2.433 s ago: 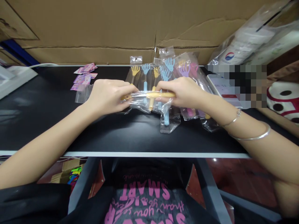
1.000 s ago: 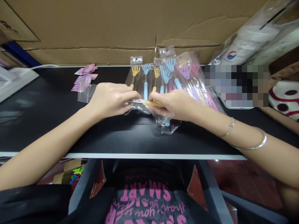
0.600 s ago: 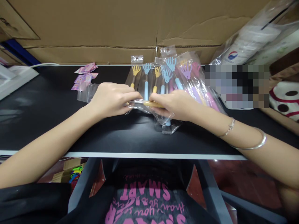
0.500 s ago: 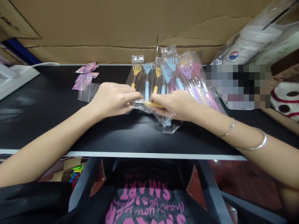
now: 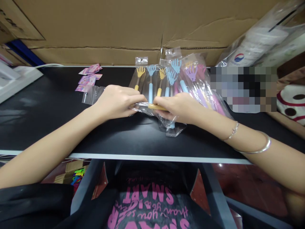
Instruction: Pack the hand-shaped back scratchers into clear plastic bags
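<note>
Between my two hands a back scratcher with a yellow handle [image 5: 154,107] lies crosswise in a clear plastic bag [image 5: 143,108]. My left hand [image 5: 116,99] is closed on its left part, and its head is hidden by the fingers. My right hand [image 5: 179,106] pinches the yellow handle with thumb and fingers. Just behind my hands are several bagged back scratchers side by side, among them a yellow one [image 5: 140,72], a blue one [image 5: 151,70] and a purple one [image 5: 191,73]. Some of their bags overlap. Clear film [image 5: 91,94] sticks out left of my left hand.
Small pink and purple printed cards [image 5: 87,79] lie at the back left of the black table [image 5: 114,136]. Cardboard [image 5: 107,28] stands along the back edge. To the right is a wrapped cup with a Pepsi logo [image 5: 247,54], beside a blurred-out patch.
The view has shifted very slightly. Both hands keep their hold on the bagged back scratcher, with hardly any visible motion.
</note>
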The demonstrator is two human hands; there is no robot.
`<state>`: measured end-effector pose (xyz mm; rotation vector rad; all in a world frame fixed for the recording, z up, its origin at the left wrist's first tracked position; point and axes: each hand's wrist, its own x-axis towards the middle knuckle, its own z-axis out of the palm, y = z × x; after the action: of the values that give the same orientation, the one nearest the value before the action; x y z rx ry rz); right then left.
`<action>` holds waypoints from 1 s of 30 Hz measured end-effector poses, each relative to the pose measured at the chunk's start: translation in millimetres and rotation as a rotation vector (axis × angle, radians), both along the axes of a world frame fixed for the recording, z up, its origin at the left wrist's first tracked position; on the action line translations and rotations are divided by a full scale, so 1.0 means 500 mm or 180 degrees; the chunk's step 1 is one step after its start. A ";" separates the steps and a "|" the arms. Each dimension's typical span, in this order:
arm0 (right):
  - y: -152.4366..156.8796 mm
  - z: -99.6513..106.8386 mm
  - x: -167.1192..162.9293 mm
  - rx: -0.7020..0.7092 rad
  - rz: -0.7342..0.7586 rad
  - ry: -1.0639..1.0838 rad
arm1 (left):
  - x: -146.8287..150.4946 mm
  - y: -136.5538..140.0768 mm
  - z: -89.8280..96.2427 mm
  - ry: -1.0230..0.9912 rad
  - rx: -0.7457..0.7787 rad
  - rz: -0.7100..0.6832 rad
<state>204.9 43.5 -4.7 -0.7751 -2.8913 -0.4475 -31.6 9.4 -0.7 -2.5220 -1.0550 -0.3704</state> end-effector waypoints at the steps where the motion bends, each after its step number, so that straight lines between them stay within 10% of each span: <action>1: -0.001 0.000 0.000 -0.0018 -0.0001 0.0007 | 0.000 0.000 0.000 0.0000 -0.0040 0.0004; 30: -0.014 0.005 -0.007 -0.0161 -0.0069 -0.0075 | -0.002 0.002 0.000 0.0006 -0.0622 0.0186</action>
<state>201.6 36.5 -2.3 -0.8146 -2.9293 -0.3900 -32.7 10.4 -0.8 -2.6530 -1.2149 -0.2594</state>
